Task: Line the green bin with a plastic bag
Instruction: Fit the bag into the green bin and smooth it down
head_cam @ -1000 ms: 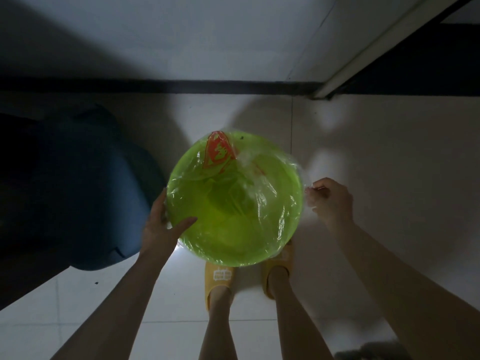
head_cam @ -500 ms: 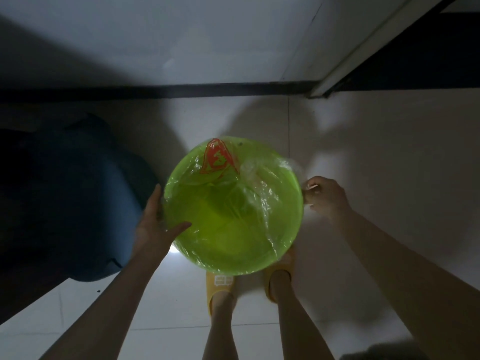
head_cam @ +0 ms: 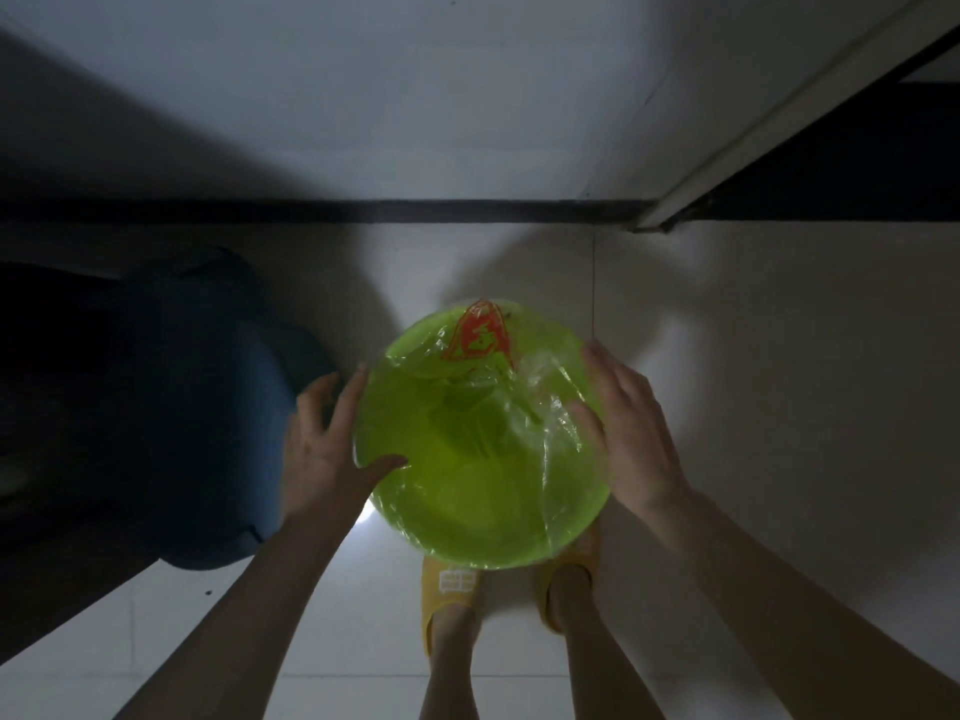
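The round green bin [head_cam: 467, 517] is seen from above, just in front of my feet. A clear plastic bag [head_cam: 540, 402] with a red print [head_cam: 480, 332] lies crinkled inside the bin and over its rim. My left hand [head_cam: 324, 444] grips the left rim, thumb inside on the plastic and fingers outside. My right hand [head_cam: 626, 431] rests on the right rim with fingers spread, thumb on the plastic inside. The bottom of the bin is hard to make out through the folds.
A dark blue cushioned object [head_cam: 202, 407] sits close on the left of the bin. A white wall with a black skirting strip [head_cam: 363, 210] runs behind. A door frame [head_cam: 769, 122] and dark opening are at the upper right. My yellow slippers [head_cam: 449, 589] stand on pale floor tiles.
My right hand let go of the pinched bag edge and now lies flat with fingers spread on the right rim. The bin shifted slightly lower in view. My left hand kept its grip.
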Available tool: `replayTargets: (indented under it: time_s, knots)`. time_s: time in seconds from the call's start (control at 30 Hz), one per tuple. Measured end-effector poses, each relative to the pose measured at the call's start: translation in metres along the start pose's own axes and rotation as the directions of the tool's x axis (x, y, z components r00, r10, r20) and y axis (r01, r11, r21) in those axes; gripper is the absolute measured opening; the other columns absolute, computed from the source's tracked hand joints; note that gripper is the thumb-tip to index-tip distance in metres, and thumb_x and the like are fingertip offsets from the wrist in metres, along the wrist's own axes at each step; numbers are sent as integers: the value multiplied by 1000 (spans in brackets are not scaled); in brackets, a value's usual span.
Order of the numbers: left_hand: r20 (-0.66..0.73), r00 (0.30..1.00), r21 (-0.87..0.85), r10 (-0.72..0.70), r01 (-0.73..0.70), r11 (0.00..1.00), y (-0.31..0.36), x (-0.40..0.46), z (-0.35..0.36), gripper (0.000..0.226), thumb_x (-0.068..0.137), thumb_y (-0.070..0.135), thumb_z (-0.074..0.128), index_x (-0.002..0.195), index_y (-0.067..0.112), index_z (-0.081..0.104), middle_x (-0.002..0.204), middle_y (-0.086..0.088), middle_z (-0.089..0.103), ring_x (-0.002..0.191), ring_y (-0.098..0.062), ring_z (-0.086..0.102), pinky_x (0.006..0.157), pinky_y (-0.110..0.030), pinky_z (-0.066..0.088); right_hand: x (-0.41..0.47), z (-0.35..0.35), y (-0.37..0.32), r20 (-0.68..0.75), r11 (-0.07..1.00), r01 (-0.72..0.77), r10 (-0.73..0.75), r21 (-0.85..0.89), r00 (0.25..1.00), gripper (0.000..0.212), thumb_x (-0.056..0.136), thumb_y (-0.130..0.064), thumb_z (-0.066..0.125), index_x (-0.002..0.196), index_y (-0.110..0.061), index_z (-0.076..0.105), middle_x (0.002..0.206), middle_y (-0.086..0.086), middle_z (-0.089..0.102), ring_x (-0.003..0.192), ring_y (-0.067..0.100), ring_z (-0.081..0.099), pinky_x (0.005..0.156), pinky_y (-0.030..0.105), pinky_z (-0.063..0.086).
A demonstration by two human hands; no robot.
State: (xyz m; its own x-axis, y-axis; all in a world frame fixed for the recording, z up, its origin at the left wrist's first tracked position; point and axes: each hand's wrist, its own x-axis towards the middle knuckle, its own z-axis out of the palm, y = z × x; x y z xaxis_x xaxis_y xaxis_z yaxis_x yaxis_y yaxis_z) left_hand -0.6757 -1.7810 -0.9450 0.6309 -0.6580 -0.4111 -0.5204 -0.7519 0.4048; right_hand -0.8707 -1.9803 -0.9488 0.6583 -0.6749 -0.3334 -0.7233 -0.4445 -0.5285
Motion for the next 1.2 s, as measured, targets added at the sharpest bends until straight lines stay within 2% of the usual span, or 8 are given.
replayTargets:
  time_s: [0.17,0.33,0.63,0.73,0.8,0.9,1.0,1.2]
  knots:
    - [43,996,-41,79,-77,996,9,16,9,106,53,32,88,141,14,31,136,-20,46,121,-41,45,97,-66,37,28,-2,15,-160,988,-135,145,71,976,12,84,0,57,92,-4,66,92,18,69,84,38,62,75,43,51]
    - [70,996,-43,55,-52,998,8,27,15,109,56,37,85,144,19,22,138,-16,44,124,-36,43,101,-62,36,50,-7,31,-156,981,-176,187,83,970,15,75,10,54,70,-2,62,71,17,67,67,34,61,62,42,51]
    - [108,992,-155,63,-46,987,6,30,15,114,54,40,85,145,28,17,137,-9,42,123,-30,46,98,-51,44,62,-2,56,15,910,-407,407,74,913,12,84,-3,60,89,0,71,93,23,72,91,36,65,81,34,48]
    - [94,993,-118,72,-61,991,7,29,11,113,54,42,85,145,27,19,139,-11,41,123,-32,44,98,-56,43,54,-16,39,-201,916,-385,400,112,894,20,85,-3,55,103,-1,64,103,25,66,97,39,60,83,38,45]
    - [63,995,-76,75,-70,995,9,29,10,113,53,41,86,144,24,22,143,-15,38,128,-36,40,101,-62,37,36,-23,17,-321,978,-189,208,89,924,32,84,-11,61,116,-7,56,113,22,61,104,38,54,88,42,44]
    - [75,995,-23,58,-56,998,12,26,9,119,50,43,86,145,24,18,150,-16,30,136,-36,31,109,-63,23,-2,-17,-9,-94,993,48,-59,-110,994,73,79,-46,64,139,-17,33,144,14,42,131,28,38,103,44,35]
    - [150,987,41,54,-61,997,14,21,12,129,48,52,84,145,27,2,157,-7,19,139,-29,27,111,-58,18,-24,-3,2,192,961,20,35,-277,981,106,71,-63,58,147,-16,1,159,4,7,144,21,13,114,50,18]
    - [185,982,88,30,-47,995,8,24,20,137,49,55,82,144,22,-11,159,-3,6,144,-24,17,113,-54,16,-29,5,50,319,981,-97,147,-166,936,100,77,-51,62,146,-9,2,157,11,15,142,25,24,112,51,30]
